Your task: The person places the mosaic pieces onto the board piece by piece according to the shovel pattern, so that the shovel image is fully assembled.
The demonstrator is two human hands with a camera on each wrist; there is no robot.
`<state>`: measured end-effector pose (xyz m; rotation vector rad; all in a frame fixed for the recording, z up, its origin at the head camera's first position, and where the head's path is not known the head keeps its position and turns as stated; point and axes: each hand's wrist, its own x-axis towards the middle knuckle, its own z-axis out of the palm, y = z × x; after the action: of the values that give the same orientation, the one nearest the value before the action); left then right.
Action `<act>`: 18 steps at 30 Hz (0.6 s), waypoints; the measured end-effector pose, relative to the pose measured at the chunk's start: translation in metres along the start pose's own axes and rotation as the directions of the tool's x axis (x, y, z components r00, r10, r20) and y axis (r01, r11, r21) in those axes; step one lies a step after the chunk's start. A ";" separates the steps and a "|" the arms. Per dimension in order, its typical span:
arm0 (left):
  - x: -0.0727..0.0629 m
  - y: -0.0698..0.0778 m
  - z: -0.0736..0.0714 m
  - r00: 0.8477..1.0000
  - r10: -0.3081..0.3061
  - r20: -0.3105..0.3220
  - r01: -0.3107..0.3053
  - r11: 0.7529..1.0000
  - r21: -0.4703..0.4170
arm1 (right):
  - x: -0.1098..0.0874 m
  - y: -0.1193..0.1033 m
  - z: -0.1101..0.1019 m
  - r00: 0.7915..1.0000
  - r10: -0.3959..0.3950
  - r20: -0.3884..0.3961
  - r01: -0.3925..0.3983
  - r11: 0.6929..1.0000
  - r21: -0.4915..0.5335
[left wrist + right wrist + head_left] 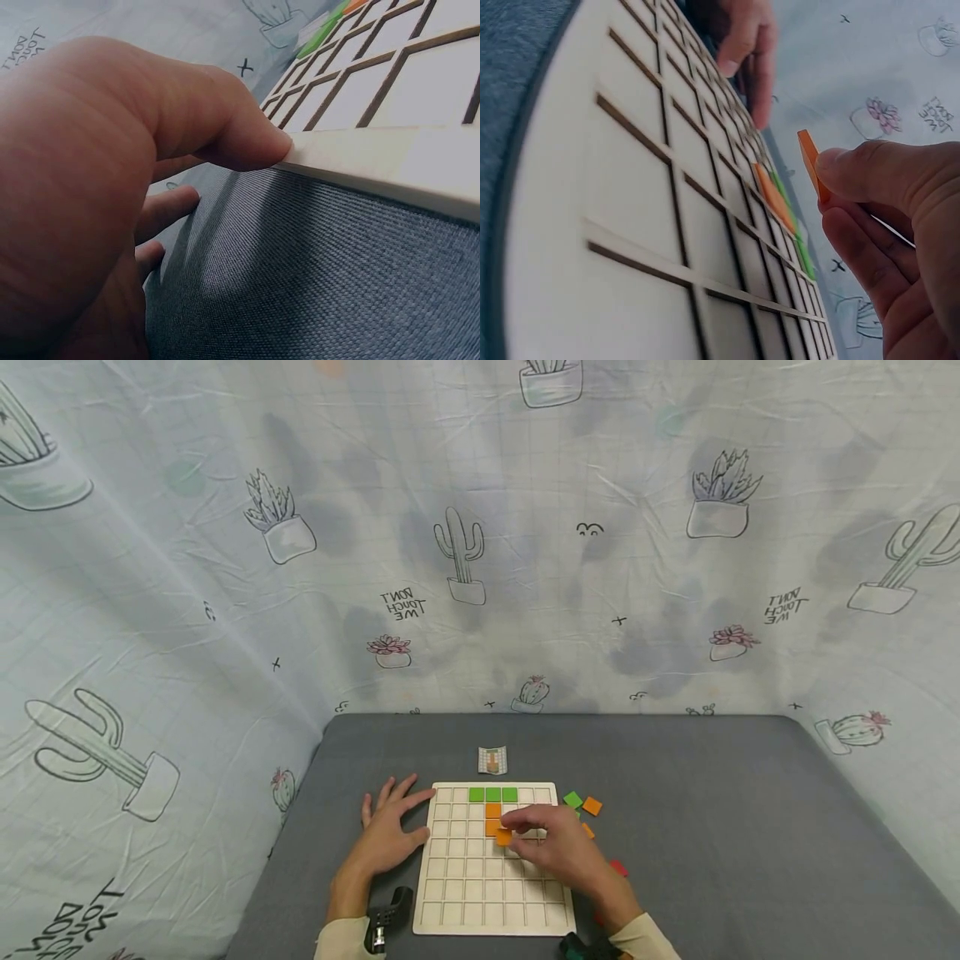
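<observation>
A pale wooden grid board [453, 891] lies on the table. Three green square tiles [477, 795] sit side by side in its far row, and two orange tiles [492, 810] run toward me below the middle one. Between thumb and fingers, my right hand [562, 850] pinches another orange tile [810, 163], held above the board just below that orange column. My left hand [384, 839] rests at the board's left side with its fingers spread. In the left wrist view the thumb [247, 135] touches the board's edge.
Beyond the board lies a small printed card [492, 760] with a grid picture. Loose tiles lie right of the board: green [573, 799], orange [592, 806] and red [618, 867], some partly hidden by my right hand and arm. Patterned fabric surrounds the grey table [720, 827].
</observation>
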<state>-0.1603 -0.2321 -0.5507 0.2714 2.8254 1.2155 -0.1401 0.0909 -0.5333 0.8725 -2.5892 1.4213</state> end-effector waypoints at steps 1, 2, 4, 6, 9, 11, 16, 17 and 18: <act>0.000 0.000 0.000 1.000 -0.001 0.001 0.001 1.000 0.001 | 0.000 0.000 0.002 1.000 0.000 0.003 0.000 1.000 -0.002; 0.000 0.000 0.000 1.000 -0.001 -0.001 0.001 1.000 0.003 | 0.001 0.001 0.004 1.000 -0.004 0.007 0.004 1.000 -0.004; 0.000 0.000 0.001 1.000 0.000 -0.004 0.000 1.000 0.006 | 0.002 0.002 0.008 1.000 -0.015 0.006 0.015 1.000 -0.007; 0.000 0.000 0.001 1.000 0.001 -0.005 -0.001 1.000 0.011 | 0.002 0.003 0.012 1.000 -0.031 0.002 0.031 0.999 -0.010; 0.000 0.000 0.001 1.000 0.000 -0.005 0.000 1.000 0.015 | 0.002 0.004 0.015 0.999 -0.043 -0.003 0.043 0.999 -0.017; 0.000 0.000 0.001 1.000 -0.001 -0.004 0.001 1.000 0.014 | 0.002 0.003 0.017 0.999 -0.043 -0.004 0.043 0.999 -0.029; 0.000 0.000 0.001 1.000 -0.001 -0.005 0.001 1.000 0.015 | 0.001 0.002 0.020 1.000 -0.025 0.003 0.026 0.997 -0.072; 0.000 0.000 0.001 1.000 -0.001 -0.005 0.001 1.000 0.016 | 0.001 0.002 0.021 1.000 -0.025 0.004 0.025 0.997 -0.079; 0.000 0.000 0.001 1.000 0.000 -0.006 0.000 1.000 0.016 | 0.001 0.002 0.021 1.000 -0.024 0.005 0.025 0.996 -0.088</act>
<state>-0.1601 -0.2311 -0.5511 0.2685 2.8417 1.1958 -0.1379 0.0746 -0.5467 0.8925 -2.6118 1.2899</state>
